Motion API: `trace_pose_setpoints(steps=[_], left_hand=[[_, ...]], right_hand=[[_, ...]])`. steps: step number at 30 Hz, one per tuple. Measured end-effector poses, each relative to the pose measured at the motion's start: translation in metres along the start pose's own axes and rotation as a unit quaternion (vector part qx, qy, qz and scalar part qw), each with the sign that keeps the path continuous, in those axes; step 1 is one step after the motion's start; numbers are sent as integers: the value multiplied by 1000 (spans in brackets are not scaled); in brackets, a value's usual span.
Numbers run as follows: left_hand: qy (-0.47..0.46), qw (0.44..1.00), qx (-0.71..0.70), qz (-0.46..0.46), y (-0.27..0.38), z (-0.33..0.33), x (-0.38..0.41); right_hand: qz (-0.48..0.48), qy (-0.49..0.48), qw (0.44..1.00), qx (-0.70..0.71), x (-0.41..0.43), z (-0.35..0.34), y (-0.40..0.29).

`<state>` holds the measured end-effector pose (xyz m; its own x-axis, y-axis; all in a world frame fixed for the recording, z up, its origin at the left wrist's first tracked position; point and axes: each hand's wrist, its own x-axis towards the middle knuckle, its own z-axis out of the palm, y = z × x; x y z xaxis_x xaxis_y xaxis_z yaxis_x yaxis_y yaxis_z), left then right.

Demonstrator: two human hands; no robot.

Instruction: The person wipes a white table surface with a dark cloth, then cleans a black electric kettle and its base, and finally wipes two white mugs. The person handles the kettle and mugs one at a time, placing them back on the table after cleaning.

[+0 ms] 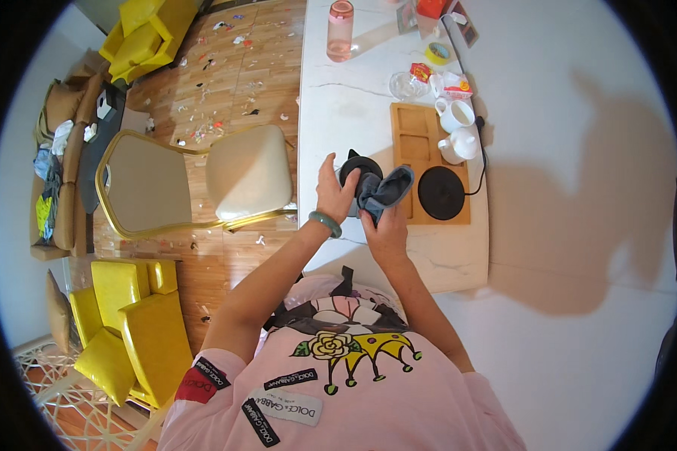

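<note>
My left hand, with a green bangle at its wrist, grips a kettle-like vessel with a round black top and a small black point at its far edge. The vessel's body is mostly hidden under my hands. In my right hand is a grey-blue cloth, bunched up and pressed against the vessel's right side. Both hands are above the near part of a white marble-patterned table. Just right of them, a round black kettle base with a cord sits on a wooden tray.
A white mug and a white lidded pot stand at the tray's right edge. Farther off are a glass bowl, a tape roll and a pink bottle. A beige chair stands left; scraps litter the wooden floor.
</note>
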<state>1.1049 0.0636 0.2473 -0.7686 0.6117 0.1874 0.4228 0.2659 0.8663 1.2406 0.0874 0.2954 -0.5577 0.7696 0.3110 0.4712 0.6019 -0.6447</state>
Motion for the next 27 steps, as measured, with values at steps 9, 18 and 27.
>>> trace_pose_setpoints(steps=[9, 18, 27], left_hand=[[-63, 974, -164, -144, 5, 12, 6], [-52, 978, -145, -139, 4, 14, 5], [-48, 984, -120, -122, 5, 12, 6]], right_hand=[[252, -7, 941, 226, -2, 29, 32], [297, -58, 940, 160, -62, 45, 70], [176, -103, 965, 166, -82, -3, 38]])
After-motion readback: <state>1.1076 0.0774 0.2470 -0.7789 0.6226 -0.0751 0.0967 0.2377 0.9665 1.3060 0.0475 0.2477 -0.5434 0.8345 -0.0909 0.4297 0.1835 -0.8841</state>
